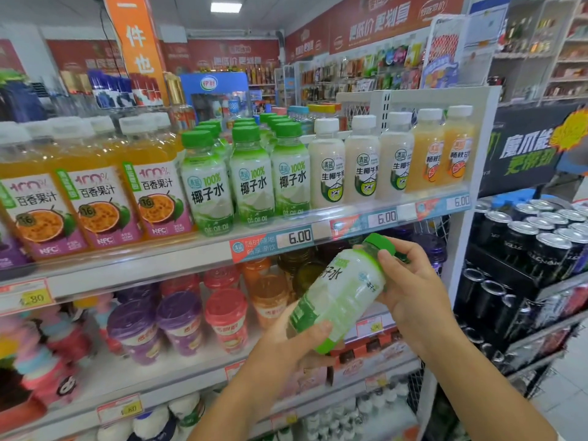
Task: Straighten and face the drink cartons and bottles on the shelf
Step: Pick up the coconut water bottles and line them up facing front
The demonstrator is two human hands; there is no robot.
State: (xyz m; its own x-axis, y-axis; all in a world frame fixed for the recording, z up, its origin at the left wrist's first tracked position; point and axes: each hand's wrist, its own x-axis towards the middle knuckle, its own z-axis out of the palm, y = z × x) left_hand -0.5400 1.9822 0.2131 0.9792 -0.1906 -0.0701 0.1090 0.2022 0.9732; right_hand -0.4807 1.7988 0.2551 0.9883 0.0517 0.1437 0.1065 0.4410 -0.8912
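Premises: retail shop, drinks aisle of a small supermarket. Evidence: white metal shelving [133, 278] in tiers from 9 to 3 o'clock; price tags [294, 237] reading 6.00 clipped along the shelf edge at centre; juice bottles [98, 202] at 9 o'clock, green-capped bottles [251, 179] at centre and white-capped bottles [361, 160] toward 2 o'clock, each sort ranked in rows with matching labels; lidded cups [179, 319] on the tier below at 7 o'clock; stacked black cans [515, 240] at 3 o'clock; branded drinks cooler [216, 87] at 12 o'clock; red promotional banners [381, 20] along the walls from 11 to 1 o'clock; further stocked shelves [569, 58] at 2 o'clock.
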